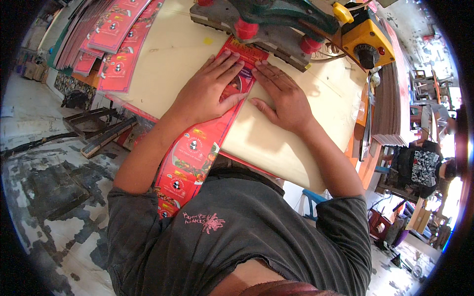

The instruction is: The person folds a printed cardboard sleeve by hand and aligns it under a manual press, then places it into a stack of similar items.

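Note:
A long red printed strip of packaging (192, 150) runs from my lap up over the table edge and across the cream tabletop. Its far end reaches the metal bar of a dark green press (286, 17) with red round parts. My left hand (210, 91) lies flat on the strip, fingers stretched and pointing toward the press. Fingertips of my right hand (286, 101) rest at the strip's right edge near its far end, with the thumb apart and the palm over the tabletop. Neither hand grips anything. Parts of the strip are hidden beneath my left hand and forearm.
Stacks of similar red printed strips (118, 64) lie at the table's far left. A yellow control box (368, 42) with a black knob stands right of the press. Beyond the right edge is a tall stack of sheets (392, 98). Another person (419, 163) is farther right.

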Demonstrator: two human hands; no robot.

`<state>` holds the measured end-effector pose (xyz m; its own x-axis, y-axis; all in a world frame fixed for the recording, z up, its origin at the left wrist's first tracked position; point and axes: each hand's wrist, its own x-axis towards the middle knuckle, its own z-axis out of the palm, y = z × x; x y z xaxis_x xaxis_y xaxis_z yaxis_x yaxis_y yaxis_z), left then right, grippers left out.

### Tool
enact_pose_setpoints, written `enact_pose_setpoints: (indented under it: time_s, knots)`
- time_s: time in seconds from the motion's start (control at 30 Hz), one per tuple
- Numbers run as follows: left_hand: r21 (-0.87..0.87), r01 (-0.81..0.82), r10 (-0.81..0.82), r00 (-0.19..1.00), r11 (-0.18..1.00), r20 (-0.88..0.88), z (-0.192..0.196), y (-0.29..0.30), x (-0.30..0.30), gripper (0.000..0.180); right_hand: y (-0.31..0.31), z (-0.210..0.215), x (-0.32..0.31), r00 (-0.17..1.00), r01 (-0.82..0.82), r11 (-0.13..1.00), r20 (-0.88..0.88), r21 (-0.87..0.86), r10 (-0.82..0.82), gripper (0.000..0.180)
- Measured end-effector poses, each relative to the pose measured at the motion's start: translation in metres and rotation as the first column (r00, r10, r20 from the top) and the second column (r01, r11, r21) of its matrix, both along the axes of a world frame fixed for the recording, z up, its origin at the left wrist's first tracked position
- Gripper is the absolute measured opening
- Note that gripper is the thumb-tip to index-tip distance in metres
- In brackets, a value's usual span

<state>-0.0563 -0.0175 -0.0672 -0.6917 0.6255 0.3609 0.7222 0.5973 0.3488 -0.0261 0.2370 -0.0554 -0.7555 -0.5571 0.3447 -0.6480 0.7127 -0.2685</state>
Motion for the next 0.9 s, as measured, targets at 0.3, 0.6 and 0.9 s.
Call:
enact_pose_setpoints:
  time_s: [0.3, 0.6, 0.9]
  knots:
    - [0.127, -0.033, 0.032, 0.999, 0.991, 0.006, -0.001, 0.0, 0.0, 0.069, 0.0, 0.0, 0.0, 1.0, 0.006, 1.0, 0.014, -0.018, -0.006, 0.064]
    - [0.131, -0.188, 0.187, 0.982, 0.973, 0.015, -0.005, -0.003, -0.007, 0.066, 0.001, 0.0, 0.0, 0.999, 0.025, 0.999, 0.048, -0.036, -0.023, 0.067]
    - [0.092, -0.123, 0.119, 0.992, 0.988, 0.043, -0.003, -0.005, -0.004, 0.064, 0.006, -0.001, 0.0, 0.999, -0.001, 0.997, -0.04, -0.077, -0.002, 0.055]
